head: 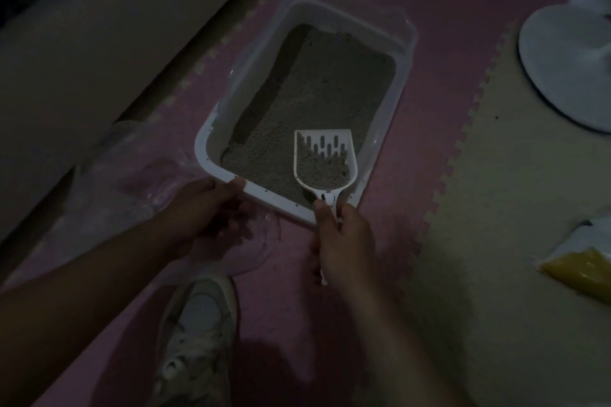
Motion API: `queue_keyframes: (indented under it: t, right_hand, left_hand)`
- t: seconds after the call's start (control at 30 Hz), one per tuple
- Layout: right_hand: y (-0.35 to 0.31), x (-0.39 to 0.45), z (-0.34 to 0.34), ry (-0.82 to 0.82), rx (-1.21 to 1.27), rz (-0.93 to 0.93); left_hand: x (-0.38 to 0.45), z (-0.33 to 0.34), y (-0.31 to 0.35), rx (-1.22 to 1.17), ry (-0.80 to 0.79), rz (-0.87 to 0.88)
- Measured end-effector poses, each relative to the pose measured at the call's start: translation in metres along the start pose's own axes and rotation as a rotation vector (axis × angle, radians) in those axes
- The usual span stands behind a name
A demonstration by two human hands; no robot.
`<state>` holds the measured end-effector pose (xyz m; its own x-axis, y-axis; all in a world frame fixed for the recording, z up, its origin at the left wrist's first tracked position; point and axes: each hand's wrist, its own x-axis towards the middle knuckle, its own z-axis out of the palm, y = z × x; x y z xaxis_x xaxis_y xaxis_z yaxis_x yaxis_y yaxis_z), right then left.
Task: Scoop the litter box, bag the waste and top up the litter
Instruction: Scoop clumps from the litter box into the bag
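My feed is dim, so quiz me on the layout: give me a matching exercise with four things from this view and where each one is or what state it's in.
Things:
1. scoop
2. litter box
3. clear plastic bag
4. bag of yellow litter

Places or states:
A. lying on the beige mat at the far right edge of the view
B. gripped at its near rim by the left hand
C. held by its handle in the right hand, part loaded with grey litter
D. crumpled on the pink mat, left of the box

Pairs: 1-C, 2-B, 3-D, 4-A
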<state>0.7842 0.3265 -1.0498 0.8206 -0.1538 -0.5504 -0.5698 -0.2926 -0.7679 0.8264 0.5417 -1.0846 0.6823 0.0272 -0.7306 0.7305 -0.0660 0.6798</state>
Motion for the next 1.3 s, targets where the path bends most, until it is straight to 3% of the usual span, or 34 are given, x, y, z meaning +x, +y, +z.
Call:
queue_keyframes:
  t: [1.3]
  right_hand:
    - [0.023,-0.025,-0.008,-0.062,0.142,0.029]
  left_hand:
    - [-0.004,0.005,-0.003,0.053,0.005,0.024]
